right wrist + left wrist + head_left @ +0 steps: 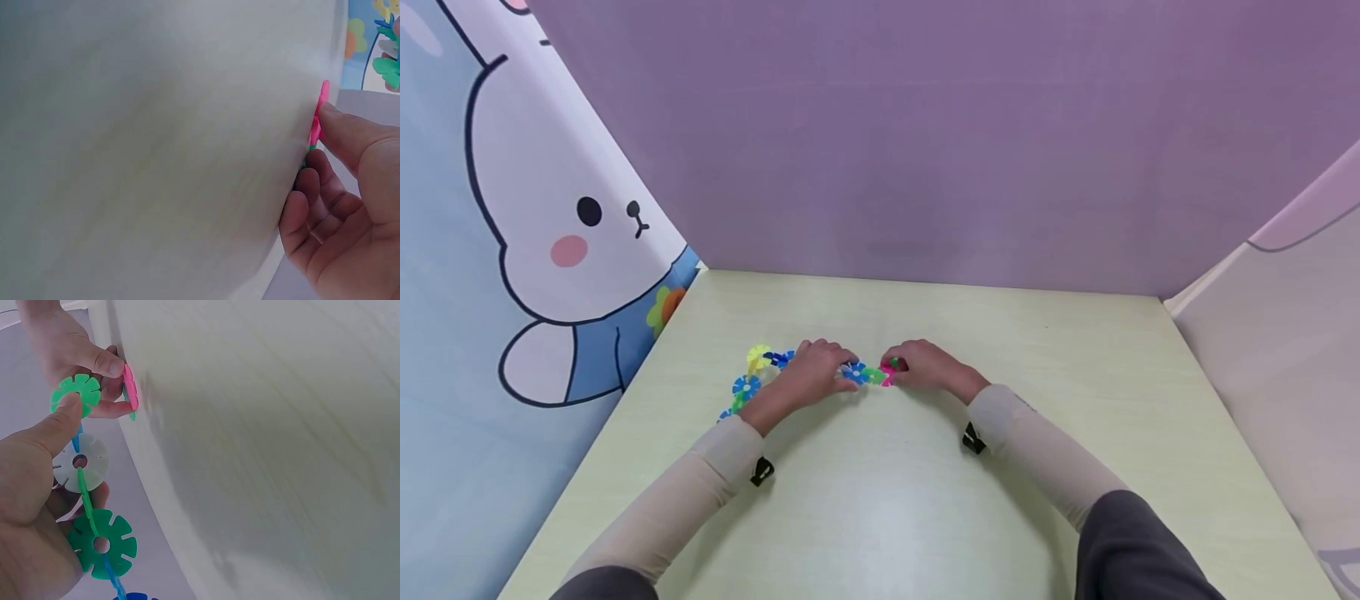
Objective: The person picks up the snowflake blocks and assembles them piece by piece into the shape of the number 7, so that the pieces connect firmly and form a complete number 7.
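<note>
A chain of notched plastic snowflake discs crosses the table, with a yellow disc (pixel 758 358) at its far bend and a blue disc (pixel 747 387) nearer my left forearm. My left hand (pixel 808 373) grips the chain. In the left wrist view its thumb presses a green disc (pixel 90 395), while a white disc (pixel 97 464) and a darker green disc (pixel 125 547) trail below. Past the left fingertips sits another blue disc (pixel 856 373). My right hand (pixel 928 367) pinches a pink disc (pixel 324 94) between thumb and fingers, low over the table, with a green piece (pixel 312 148) beside it.
The pale table (pixel 880 517) spreads beneath both arms. A purple panel (pixel 925 150) rises behind it. To the left hangs a cloth printed with a cartoon rabbit (pixel 572 183), and a light cloth (pixel 1285 333) borders the right. Black straps (pixel 973 439) show at the wrists.
</note>
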`<state>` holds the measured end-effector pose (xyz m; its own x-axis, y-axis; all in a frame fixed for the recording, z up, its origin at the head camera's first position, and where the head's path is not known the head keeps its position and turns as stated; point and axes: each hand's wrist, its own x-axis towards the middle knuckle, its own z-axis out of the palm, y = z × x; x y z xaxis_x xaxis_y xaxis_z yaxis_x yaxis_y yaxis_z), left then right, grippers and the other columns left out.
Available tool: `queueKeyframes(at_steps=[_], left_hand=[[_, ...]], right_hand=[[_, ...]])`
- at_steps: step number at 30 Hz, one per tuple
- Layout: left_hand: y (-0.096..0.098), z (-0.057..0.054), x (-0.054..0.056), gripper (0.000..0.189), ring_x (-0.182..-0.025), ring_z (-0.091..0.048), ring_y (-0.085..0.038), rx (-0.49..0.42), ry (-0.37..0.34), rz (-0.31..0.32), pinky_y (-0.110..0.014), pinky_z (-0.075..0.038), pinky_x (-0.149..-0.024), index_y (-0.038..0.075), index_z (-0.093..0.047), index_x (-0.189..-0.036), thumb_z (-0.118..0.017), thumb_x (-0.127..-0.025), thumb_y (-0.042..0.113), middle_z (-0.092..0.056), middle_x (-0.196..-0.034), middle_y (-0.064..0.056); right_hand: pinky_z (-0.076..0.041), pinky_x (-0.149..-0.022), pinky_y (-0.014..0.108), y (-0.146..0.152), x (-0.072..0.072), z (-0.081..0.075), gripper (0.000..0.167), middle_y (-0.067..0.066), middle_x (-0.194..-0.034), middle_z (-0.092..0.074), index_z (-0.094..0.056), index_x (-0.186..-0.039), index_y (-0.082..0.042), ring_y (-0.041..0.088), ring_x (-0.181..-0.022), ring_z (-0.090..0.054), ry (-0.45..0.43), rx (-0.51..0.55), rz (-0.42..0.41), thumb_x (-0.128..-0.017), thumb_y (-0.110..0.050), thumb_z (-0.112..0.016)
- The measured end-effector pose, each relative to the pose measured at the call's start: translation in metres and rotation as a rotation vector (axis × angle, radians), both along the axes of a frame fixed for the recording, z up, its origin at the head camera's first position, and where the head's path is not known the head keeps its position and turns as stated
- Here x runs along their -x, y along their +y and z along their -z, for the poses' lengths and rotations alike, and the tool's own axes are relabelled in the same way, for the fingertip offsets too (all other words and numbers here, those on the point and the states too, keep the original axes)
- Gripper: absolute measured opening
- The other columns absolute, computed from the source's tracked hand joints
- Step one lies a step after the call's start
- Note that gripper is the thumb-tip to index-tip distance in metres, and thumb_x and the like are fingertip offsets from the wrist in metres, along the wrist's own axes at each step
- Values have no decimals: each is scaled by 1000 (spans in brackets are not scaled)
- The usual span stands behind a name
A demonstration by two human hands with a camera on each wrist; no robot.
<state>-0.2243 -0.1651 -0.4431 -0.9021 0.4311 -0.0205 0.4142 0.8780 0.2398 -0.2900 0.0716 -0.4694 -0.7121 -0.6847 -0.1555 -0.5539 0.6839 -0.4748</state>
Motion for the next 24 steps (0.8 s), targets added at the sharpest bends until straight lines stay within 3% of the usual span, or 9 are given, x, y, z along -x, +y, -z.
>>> queueKeyframes(at_steps=[9, 16, 24], left_hand=[[2, 4, 0, 48, -113, -64, -26, -15, -2, 2, -46, -48, -97, 18, -71, -128, -79, -88, 42, -74, -121, -4], [3, 6, 0, 48, -114, -64, -27, -24, 2, 16, -48, -49, -97, 17, -70, -129, -79, -88, 42, -73, -123, -4], [3, 7, -1, 50, -114, -64, -26, -34, -1, 8, -48, -49, -97, 16, -70, -129, -79, -88, 43, -73, -123, -4]], right_hand=[[-52, -83, 29, 2, -6, 2, 32, 1, -101, -64, -67, -118, -10, 16, -90, -56, -17, 28, 81, -91, -23, -79], [-49, -75, 26, 10, -11, 2, 30, 1, -92, -61, -59, -108, -10, 16, -83, -54, -43, 52, 129, -92, -25, -78], [-54, -82, 31, 20, -19, 0, 22, 2, -98, -68, -64, -116, -9, 16, -87, -60, -78, 70, 153, -99, -21, -68]])
